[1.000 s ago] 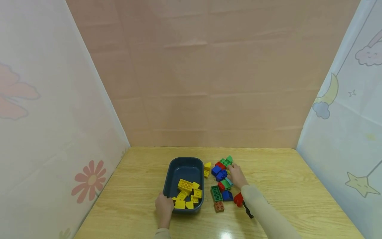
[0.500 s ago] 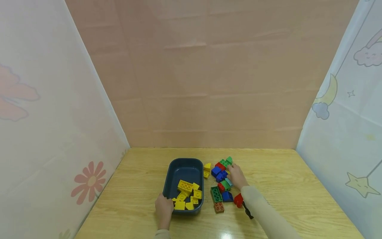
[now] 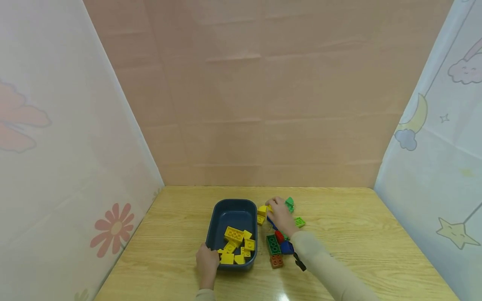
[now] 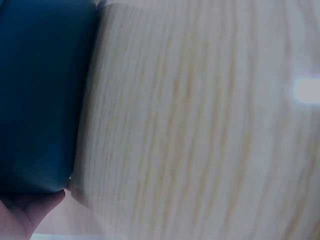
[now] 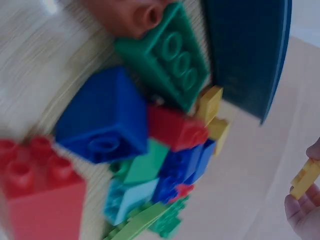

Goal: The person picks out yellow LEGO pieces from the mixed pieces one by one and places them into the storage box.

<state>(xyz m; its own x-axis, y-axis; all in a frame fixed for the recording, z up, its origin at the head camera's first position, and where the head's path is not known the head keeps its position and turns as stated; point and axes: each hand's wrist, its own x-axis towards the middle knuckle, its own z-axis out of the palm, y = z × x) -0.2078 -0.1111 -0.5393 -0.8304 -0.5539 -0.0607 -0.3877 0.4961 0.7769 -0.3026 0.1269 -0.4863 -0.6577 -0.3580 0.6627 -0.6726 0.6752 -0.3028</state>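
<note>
My right hand [image 3: 282, 217] pinches a small yellow toy brick [image 5: 305, 179] between thumb and fingers, raised above the brick pile. Just left of that hand, two yellow bricks [image 3: 261, 219] lie against the right wall of a dark blue plastic tub [image 3: 235, 217]. Several yellow bricks [image 3: 234, 235] are heaped at the tub's near end. My left hand [image 3: 207, 258] grips the tub's left rim near its front corner. In the left wrist view, the thumb [image 4: 47, 204] lies at the tub's edge.
Right of the tub are a dark green brick [image 3: 273, 244], a brown brick [image 3: 276, 261], a blue sloped brick [image 5: 107, 120] and a red brick [image 5: 42, 200]. A light green plate [image 3: 300, 222] lies right of the pile. Fabric walls enclose the wooden table [image 3: 354, 221].
My right hand has picked the yellow brick out of the pile and moved left with it toward the tub. The light green plate has come into view. My left hand has stayed put.
</note>
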